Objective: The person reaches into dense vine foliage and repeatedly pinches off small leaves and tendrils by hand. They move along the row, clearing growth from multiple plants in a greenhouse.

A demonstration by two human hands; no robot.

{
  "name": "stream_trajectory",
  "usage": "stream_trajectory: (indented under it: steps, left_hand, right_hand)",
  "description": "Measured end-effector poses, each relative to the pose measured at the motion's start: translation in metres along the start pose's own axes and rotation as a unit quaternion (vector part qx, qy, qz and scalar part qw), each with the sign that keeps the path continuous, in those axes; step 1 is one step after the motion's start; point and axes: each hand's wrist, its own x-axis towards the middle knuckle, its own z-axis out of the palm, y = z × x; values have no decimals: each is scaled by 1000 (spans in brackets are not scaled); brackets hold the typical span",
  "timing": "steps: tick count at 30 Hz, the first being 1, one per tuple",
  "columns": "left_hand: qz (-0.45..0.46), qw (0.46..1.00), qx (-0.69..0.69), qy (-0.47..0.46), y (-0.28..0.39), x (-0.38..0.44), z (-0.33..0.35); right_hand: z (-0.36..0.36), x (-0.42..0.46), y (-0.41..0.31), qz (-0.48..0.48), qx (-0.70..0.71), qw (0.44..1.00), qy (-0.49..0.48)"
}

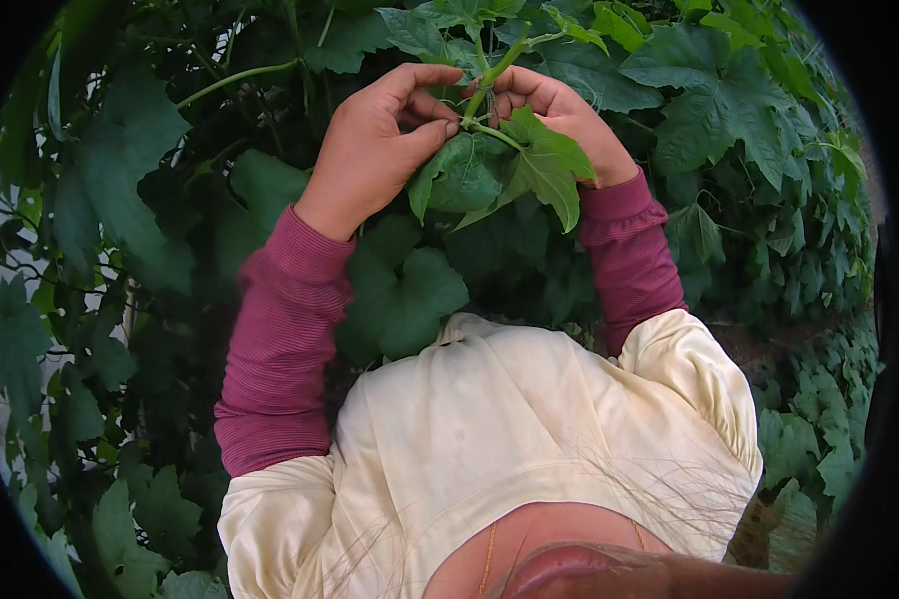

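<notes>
A green vine stem (500,69) with lobed leaves rises between my two hands at the top of the view. My right hand (562,112) grips it from the right, fingers curled behind the stem. On the other side my left hand (378,138) has its thumb and bent fingers at the stem's lower node; whether they pinch anything is unclear. A thin pale string (492,105) seems to run close by the stem, partly hidden by the fingers. Below the hands hang a bright lobed leaf (551,161) and a darker curled leaf (468,176).
Dense climbing foliage (719,97) surrounds the hands and stretches along the right. A broad dark leaf (404,292) sits just before my cream top (464,419). At the left, a loose stem (236,76) crosses the leaves, and light shows through gaps.
</notes>
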Motion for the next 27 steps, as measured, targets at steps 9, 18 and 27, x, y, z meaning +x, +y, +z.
stream_trajectory:
  steps: [9,18,27]
  left_hand:
    - [-56,986,-152,43,-11,-1,-12]
    - [-183,952,-237,-72,-65,-35,6]
    - [-52,997,-35,33,-58,-45,53]
  right_hand:
    - [5,6,-1,11,-21,998,61]
    - [-27,3,19,-7,125,992,32]
    - [-16,-41,50,-132,-373,896,201]
